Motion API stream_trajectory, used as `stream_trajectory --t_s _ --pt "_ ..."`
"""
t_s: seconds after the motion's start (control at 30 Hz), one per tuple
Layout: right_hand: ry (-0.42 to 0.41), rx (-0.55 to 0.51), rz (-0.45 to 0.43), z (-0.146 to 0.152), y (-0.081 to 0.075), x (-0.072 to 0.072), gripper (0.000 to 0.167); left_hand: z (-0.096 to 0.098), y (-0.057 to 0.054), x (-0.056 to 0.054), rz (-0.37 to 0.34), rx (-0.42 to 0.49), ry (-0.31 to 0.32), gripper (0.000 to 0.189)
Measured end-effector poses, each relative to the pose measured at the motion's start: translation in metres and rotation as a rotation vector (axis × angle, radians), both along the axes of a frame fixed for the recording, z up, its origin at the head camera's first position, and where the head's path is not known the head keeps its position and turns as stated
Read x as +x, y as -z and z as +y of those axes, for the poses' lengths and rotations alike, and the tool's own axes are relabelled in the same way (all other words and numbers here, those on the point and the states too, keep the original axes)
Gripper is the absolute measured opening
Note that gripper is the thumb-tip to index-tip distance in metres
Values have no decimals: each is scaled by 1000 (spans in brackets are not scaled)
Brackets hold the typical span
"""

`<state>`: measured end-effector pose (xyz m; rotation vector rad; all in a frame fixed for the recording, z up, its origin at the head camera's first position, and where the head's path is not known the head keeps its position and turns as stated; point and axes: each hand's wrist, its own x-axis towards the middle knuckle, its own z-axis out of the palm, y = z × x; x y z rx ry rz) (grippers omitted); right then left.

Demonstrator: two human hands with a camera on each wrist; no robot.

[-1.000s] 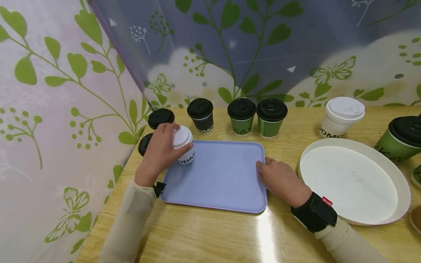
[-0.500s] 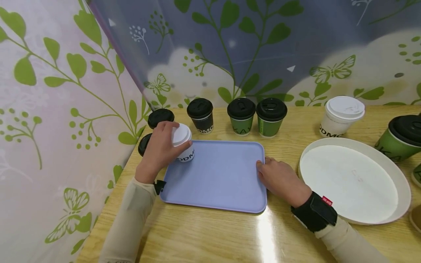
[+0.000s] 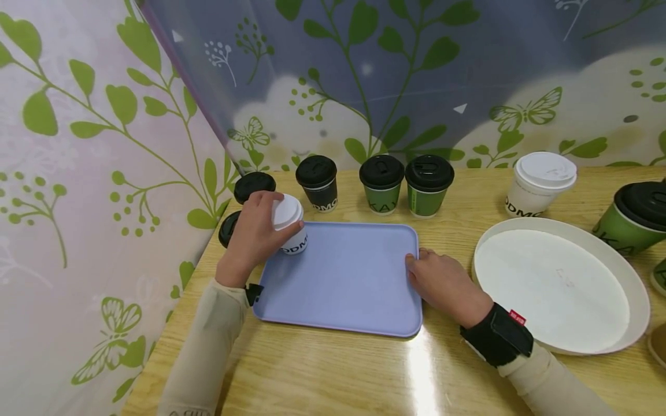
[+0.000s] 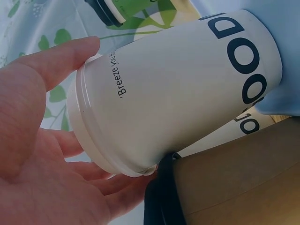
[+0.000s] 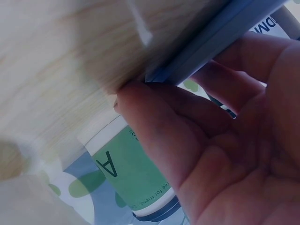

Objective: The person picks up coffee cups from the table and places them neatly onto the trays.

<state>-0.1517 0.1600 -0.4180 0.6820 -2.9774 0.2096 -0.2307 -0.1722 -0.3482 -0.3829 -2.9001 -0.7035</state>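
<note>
A white paper coffee cup [image 3: 294,242] with a white lid stands upright at the far left corner of a lavender-blue tray [image 3: 343,271]. My left hand [image 3: 252,234] grips it around the lid, thumb on the near right side. In the left wrist view, the cup [image 4: 178,89] shows dark lettering, and its base is at the tray's surface. My right hand [image 3: 442,283] holds the tray's right rim. The right wrist view shows the fingers of that hand [image 5: 220,126] curled at the tray's edge [image 5: 206,44].
Two black-lidded cups [image 3: 255,186] stand left of the tray, partly behind the left hand. Behind it are a dark cup [image 3: 318,185] and two green cups [image 3: 382,190]. At right are a round white tray [image 3: 551,289], a white cup [image 3: 538,185] and a green cup [image 3: 629,222].
The left hand and the white cup have shifted slightly toward the tray's far edge. My right hand and the tray have stayed in place.
</note>
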Motion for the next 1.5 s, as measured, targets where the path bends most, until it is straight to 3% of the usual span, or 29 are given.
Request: stream_trajectory --t_s 0.73,1.03,1.23,1.5 --pt "-9 8 28 0 -1 1 15 -1 3 -1 -1 29 3 69" --pt "6 9 -13 -1 -3 1 18 -3 5 1 6 41 2 71" --pt "13 7 -17 -1 -4 1 20 -8 4 7 33 40 -5 77" --pt "6 13 -6 -1 -3 1 19 -25 2 22 110 50 29 68"
